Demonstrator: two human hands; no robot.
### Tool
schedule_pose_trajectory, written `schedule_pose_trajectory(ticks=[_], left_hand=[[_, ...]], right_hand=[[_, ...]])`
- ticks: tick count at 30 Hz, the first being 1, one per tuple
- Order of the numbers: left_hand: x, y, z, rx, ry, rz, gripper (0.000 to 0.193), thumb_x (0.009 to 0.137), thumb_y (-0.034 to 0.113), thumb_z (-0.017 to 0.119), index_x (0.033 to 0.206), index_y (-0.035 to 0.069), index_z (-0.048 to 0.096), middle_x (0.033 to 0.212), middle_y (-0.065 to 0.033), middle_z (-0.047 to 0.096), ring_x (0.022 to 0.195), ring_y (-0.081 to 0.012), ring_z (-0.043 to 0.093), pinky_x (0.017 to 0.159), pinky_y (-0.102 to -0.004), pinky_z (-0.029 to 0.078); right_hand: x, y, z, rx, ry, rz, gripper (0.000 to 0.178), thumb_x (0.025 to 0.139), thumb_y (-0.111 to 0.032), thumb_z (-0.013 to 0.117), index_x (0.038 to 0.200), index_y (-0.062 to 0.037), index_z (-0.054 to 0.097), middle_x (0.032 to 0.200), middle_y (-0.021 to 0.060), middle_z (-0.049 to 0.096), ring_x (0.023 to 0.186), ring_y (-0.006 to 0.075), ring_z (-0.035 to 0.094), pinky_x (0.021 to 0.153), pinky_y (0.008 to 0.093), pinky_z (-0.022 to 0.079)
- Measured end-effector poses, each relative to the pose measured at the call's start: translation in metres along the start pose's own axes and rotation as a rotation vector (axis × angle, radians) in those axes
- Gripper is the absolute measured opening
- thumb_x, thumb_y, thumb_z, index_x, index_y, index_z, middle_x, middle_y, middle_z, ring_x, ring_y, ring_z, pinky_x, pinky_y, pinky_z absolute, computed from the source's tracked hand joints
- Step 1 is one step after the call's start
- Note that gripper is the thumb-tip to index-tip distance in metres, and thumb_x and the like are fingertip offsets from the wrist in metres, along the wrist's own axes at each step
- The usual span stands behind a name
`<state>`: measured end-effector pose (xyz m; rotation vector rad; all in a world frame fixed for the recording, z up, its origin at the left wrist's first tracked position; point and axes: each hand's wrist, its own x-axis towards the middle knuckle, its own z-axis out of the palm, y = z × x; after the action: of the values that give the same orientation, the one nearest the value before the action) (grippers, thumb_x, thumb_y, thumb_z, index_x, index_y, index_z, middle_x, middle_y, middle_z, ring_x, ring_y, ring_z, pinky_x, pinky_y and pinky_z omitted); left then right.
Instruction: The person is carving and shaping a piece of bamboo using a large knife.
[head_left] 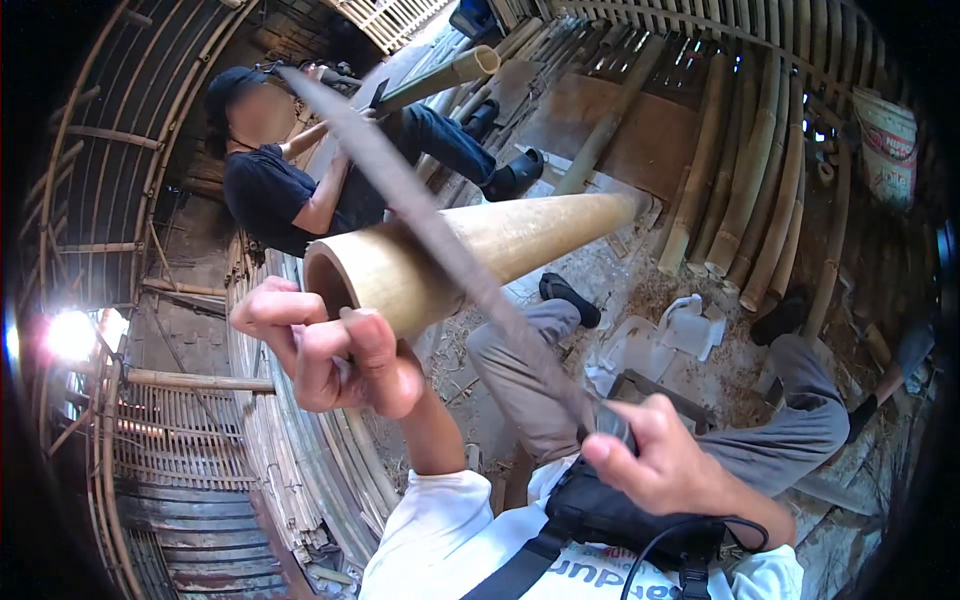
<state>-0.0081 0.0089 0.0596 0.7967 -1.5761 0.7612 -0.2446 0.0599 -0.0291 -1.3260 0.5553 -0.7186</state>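
A thick, pale bamboo pole (545, 235) slants away from me, its hollow cut end near my left hand and its far end towards the floor. My left hand (335, 350) is closed at the rim of that near end, fingers curled and thumb bent. In my right hand (665, 460), at the lower right, is the dark handle of a machete (440, 235). Its long grey blade crosses in front of the pole and points to the upper left. Whether the blade touches the bamboo I cannot tell.
Across from me a person (290, 175) in dark clothes holds another bamboo pole (440, 80) and a dark blade. Several bamboo poles (735, 180) lean at the right, near a white bucket (888, 150). Split bamboo strips (300, 440) lie stacked at left. Pale scraps (655, 340) litter the floor.
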Motion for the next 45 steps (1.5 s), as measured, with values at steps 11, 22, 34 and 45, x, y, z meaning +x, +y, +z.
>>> schedule_pose_trajectory(ticks=[11, 22, 34, 45], left_hand=[[0.006, 0.006, 0.019, -0.012, 0.110, 0.022, 0.027, 0.070, 0.023, 0.056, 0.055, 0.011, 0.036, 0.064, -0.0040, 0.034, 0.072, -0.0239, 0.034, 0.067, -0.0390, 0.027], [0.003, -0.007, 0.012, -0.043, 0.046, 0.125, 0.028, 0.075, 0.019, 0.059, 0.056, 0.010, 0.040, 0.064, -0.0039, 0.036, 0.072, -0.0240, 0.036, 0.068, -0.0399, 0.026], [-0.002, -0.002, 0.001, -0.009, -0.014, 0.062, 0.025, 0.071, 0.024, 0.058, 0.056, 0.014, 0.041, 0.062, -0.0001, 0.032, 0.075, -0.0236, 0.036, 0.068, -0.0395, 0.028], [-0.004, -0.001, 0.001, -0.120, -0.032, 0.066, 0.031, 0.071, 0.033, 0.057, 0.059, 0.017, 0.033, 0.066, 0.0024, 0.033, 0.082, -0.0234, 0.036, 0.077, -0.0407, 0.031]], right_hand=[[0.005, 0.002, -0.010, 0.053, -0.060, -0.052, 0.041, 0.093, -0.033, 0.058, 0.072, 0.0019, 0.056, 0.049, 0.0124, 0.044, 0.043, 0.0165, 0.046, 0.046, 0.0350, 0.039], [0.014, -0.016, -0.010, -0.011, -0.127, -0.141, 0.041, 0.094, -0.033, 0.057, 0.076, 0.0028, 0.061, 0.051, 0.0133, 0.054, 0.044, 0.0244, 0.054, 0.047, 0.0348, 0.044], [0.017, -0.013, -0.004, 0.042, 0.032, -0.002, 0.046, 0.094, -0.035, 0.055, 0.076, 0.0065, 0.061, 0.049, 0.0145, 0.052, 0.043, 0.0213, 0.055, 0.046, 0.0354, 0.043], [0.019, -0.011, -0.009, 0.057, 0.076, 0.133, 0.052, 0.095, -0.043, 0.053, 0.069, 0.0023, 0.057, 0.049, 0.0061, 0.046, 0.047, 0.0124, 0.047, 0.045, 0.0335, 0.039]])
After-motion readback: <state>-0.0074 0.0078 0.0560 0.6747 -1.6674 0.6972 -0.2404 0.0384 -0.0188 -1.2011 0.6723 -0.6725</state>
